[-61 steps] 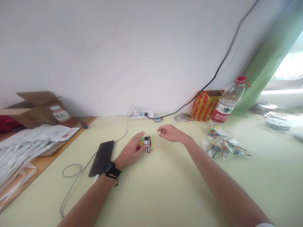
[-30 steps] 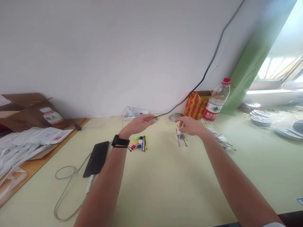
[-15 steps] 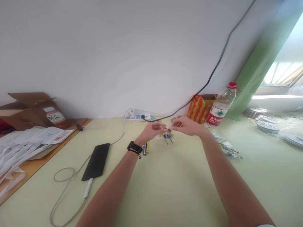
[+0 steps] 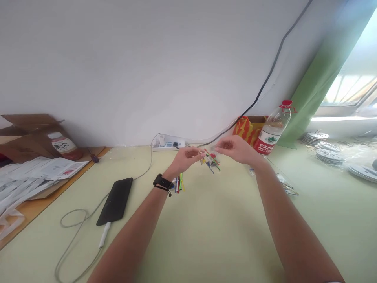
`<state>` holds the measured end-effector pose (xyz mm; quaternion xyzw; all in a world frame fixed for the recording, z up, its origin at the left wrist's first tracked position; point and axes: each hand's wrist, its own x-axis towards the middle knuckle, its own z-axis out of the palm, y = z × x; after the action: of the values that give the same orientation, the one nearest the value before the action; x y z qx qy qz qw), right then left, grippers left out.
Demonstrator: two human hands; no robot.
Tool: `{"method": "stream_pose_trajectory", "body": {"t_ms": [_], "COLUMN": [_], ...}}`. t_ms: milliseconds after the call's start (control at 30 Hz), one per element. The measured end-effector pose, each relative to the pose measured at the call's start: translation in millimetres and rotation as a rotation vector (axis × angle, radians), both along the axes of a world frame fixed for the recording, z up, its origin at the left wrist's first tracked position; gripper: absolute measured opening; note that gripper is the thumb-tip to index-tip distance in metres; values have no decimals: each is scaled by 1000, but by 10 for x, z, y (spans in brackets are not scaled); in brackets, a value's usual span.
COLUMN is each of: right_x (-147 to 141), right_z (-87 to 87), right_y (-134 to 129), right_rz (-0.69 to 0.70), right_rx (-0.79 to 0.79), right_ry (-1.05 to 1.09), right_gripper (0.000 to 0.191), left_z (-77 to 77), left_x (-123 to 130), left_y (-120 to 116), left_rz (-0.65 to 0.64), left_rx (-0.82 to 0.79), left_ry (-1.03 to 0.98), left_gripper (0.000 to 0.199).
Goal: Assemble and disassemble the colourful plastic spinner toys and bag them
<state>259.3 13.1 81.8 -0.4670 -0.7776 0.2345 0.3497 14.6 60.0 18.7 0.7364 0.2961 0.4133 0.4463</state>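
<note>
Near the middle of the table, a clear bag of small coloured pieces (image 4: 212, 162) hangs from the closed fingertips of my left hand (image 4: 188, 158). Just to its right is my right hand (image 4: 234, 148), its thumb and fingertips pressed together close to the bag's upper edge; what they hold, if anything, is too small to make out. A bunch of coloured strips (image 4: 179, 183) lies on the table beside my left wrist. Another clear packet (image 4: 286, 184) lies beyond my right forearm.
A black phone (image 4: 115, 201) with a cable lies at left. Behind are a power strip (image 4: 159, 148), a striped bag (image 4: 246, 129) and a large bottle (image 4: 272, 131). Stacks of discs (image 4: 329, 154) stand at right. A cardboard box (image 4: 32, 137) and white packets (image 4: 38, 173) sit at far left.
My right hand has moved slightly up and away from my left hand. The bag of coloured pieces has swung a little to the right, and the view has shifted slightly.
</note>
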Motion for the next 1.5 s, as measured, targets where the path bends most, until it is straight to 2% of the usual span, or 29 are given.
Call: {"method": "stream_pose_trajectory", "body": {"t_ms": [100, 233, 367, 500, 600, 700, 800, 900, 1000, 1133, 1200, 1300, 1400, 1500], "right_x": [-4, 18, 36, 14, 37, 171, 411, 657, 799, 799, 764, 723, 694, 632], "right_z": [-25, -77, -89, -39, 3, -35, -210, -493, -778, -1010, -1060, -1101, -1127, -1116], "right_y": [12, 66, 74, 30, 36, 140, 320, 486, 570, 614, 636, 649, 628, 614], "right_rz": [-3, -22, -8, -19, -116, -266, -465, -576, -624, -638, -632, -558, -523, -622], "right_rx": [-49, -39, -15, 48, 153, 243, 223, 57, -121, -182, -181, -199, -228, -155], "right_ry": [-57, -83, -18, 106, 222, 423, 651, 741, 684, 655, 674, 647, 424, 118], "right_gripper": [31, 32, 32, 31, 31, 30, 37, 23, 17, 17, 23, 39, 54, 53], "left_z": [-21, -32, -19, 54, 140, 150, 11, -221, -424, -539, -541, -508, -458, -398], "left_x": [-12, -17, 2, 29, 6, -67, -123, -75, 67, 207, 207, 152, 87, 28], "left_y": [19, 31, 29, 8, 2, 44, 106, 105, 27, -53, -48, -11, 16, 32], "left_rz": [4, 27, 49, 116, 159, 196, 169, 60, -2, -50, -76, -74, -59, -64], "left_rx": [29, 47, 75, 112, 130, 109, 61, 4, 66, 210, 213, 157, 106, 104], "left_ry": [14, 58, 64, -25, -87, -5, 233, 476, 618, 620, 601, 584, 571, 500], "left_gripper": [37, 38, 37, 36, 41, 45, 47, 51, 57, 38, 31, 39, 47, 37]}}
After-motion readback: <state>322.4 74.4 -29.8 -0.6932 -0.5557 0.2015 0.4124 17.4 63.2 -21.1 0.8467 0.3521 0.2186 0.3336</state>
